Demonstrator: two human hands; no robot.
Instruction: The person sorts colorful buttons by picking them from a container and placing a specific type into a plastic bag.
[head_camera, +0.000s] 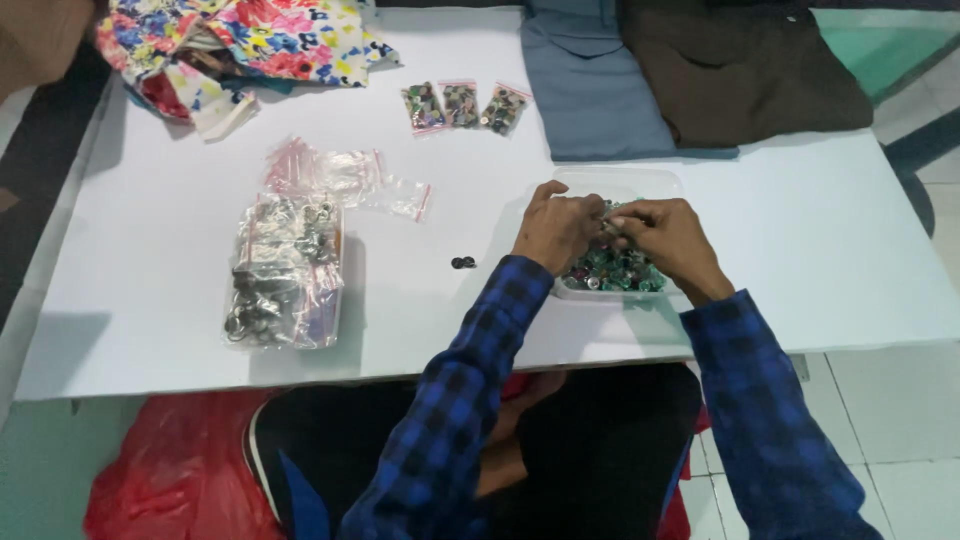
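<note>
Nearest the camera, two forearms in blue-and-black checked sleeves reach from the near edge up over a white table (150, 250), both bent at the elbow and angled inward so the hands meet above a clear plastic tray (640, 185) right of centre. Left hand (556, 228) is curled, its fingers bunched toward the thumb in a pinch; right hand (668, 235) is curled the same way, fingertips pressed against those of the left. Something very small is pinched between them, too small to make out. Both hands hover over the tray's near half, which is filled with small green and silvery pieces (615, 272). Just left of the left wrist, two tiny dark round pieces (462, 263) lie on the bare table. Farther left sits a clear bag of silvery metal parts (283, 275), with empty small zip bags (345, 180) beyond it. Toward the far edge, three small filled zip bags (463, 106) lie in a row. Flowered cloth (250, 40) is heaped at the far left, while folded grey-blue cloth (590, 90) and brown cloth (745, 75) lie at the far right.
</note>
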